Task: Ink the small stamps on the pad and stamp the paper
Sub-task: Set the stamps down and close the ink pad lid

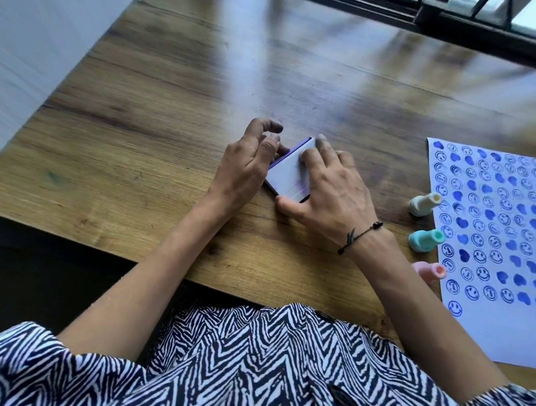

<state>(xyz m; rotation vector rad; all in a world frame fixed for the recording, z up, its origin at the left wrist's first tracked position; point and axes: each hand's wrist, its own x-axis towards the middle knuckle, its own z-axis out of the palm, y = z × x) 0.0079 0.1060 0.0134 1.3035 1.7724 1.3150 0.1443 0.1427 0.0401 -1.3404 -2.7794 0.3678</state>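
A small ink pad case (286, 175), white lid with violet edges, lies on the wooden table (158, 125) at the middle. My left hand (247, 166) grips its left edge with thumb and fingertips. My right hand (328, 188) lies flat on the lid, thumb at its near corner. The lid looks closed. Three small stamps lie on their sides to the right: a pale grey-green one (423, 205), a teal one (425, 238) and a pink one (430, 271). Beside them is the white paper (505, 330), covered with several rows of blue smiley and heart prints.
The table's near edge runs by my body, its left edge by a white wall (33, 43). A dark window frame (463, 23) borders the far right. A black cord bracelet (358, 236) is on my right wrist. My fingertips are ink-stained.
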